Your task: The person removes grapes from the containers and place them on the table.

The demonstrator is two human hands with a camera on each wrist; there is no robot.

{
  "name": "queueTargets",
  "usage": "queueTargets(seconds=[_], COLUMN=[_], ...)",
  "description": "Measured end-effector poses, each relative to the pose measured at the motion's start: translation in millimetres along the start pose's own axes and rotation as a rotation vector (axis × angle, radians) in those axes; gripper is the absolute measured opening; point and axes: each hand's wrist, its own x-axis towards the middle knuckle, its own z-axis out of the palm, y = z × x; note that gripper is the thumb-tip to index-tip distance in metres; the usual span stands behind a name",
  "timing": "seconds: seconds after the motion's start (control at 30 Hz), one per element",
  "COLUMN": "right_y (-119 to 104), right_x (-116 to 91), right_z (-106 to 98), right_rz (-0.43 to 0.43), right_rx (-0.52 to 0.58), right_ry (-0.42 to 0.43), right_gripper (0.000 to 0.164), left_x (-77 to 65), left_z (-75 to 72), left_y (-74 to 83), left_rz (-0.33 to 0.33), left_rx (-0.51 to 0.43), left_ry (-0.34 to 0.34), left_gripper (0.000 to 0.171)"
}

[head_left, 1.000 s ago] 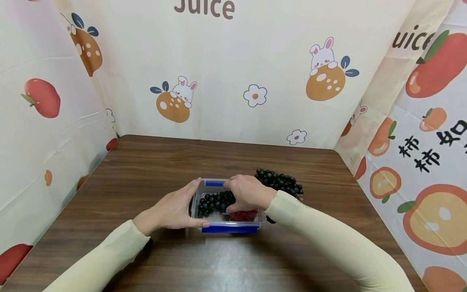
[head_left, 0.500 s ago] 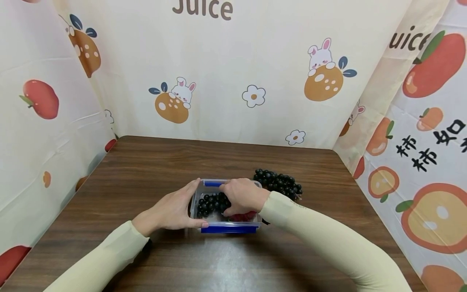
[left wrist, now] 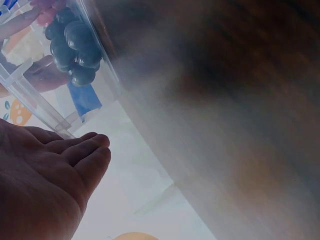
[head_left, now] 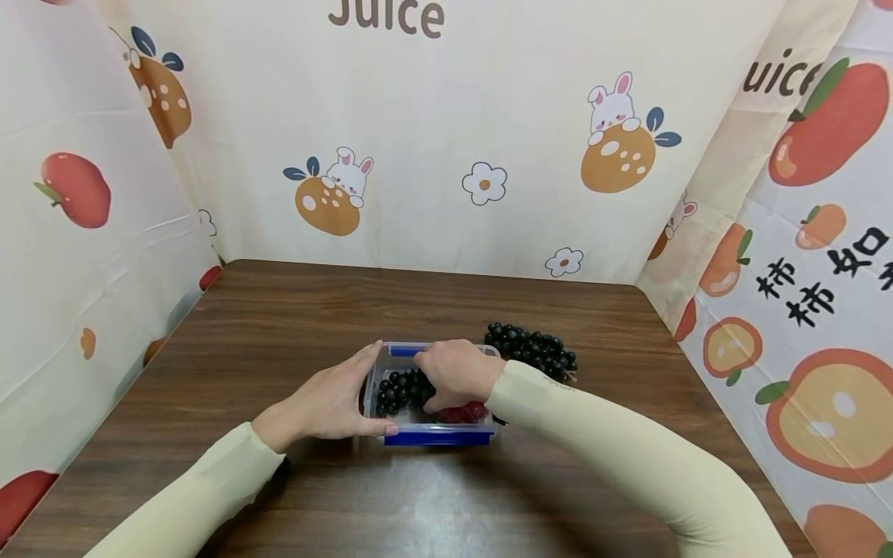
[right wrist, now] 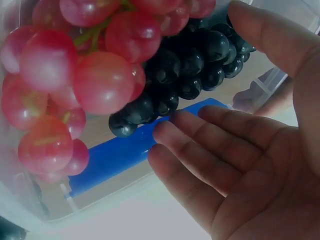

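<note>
A clear plastic box with blue clips stands on the table. Black grapes lie in its left part, and red grapes lie at its front right. My left hand spans the left end, thumb on the front rim and fingers at the back corner, holding the box. In the left wrist view, these fingers lie straight against it. My right hand reaches down into the box from above. The right wrist view shows its fingers extended, with the fingertips close to the black grapes; whether they touch is unclear.
Another bunch of black grapes lies on the brown wooden table, behind and to the right of the box. A fruit-printed cloth hangs at the back and along both sides.
My right hand has shifted slightly left inside the box, baring more of the red grapes and covering part of the black ones. The left hand stays on the box.
</note>
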Motion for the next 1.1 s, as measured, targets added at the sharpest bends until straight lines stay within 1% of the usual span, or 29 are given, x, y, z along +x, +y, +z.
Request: queueTargets(seconds=[0.37,0.87,1.1], right_y=[-4.5,-11.2,-14.2], right_x=[8.3,17.8,22.0], right_z=[8.0,10.8,12.2], right_rz=[-0.014,0.005,0.024], right_rx=[-0.067,-0.053,-0.069], right_ry=[-0.018,-0.02,-0.045], right_gripper=[0.058,0.038,0.039], left_x=[0.4,0.5,0.2], left_z=[0.8,-0.8,-1.4], left_y=[0.1,0.8,0.8], left_rz=[-0.002,-0.002,0.002], left_rx=[0.006,0.007,0.006], left_ry=[-0.002,-0.002,-0.008], left_gripper=[0.139,0.139,0.138])
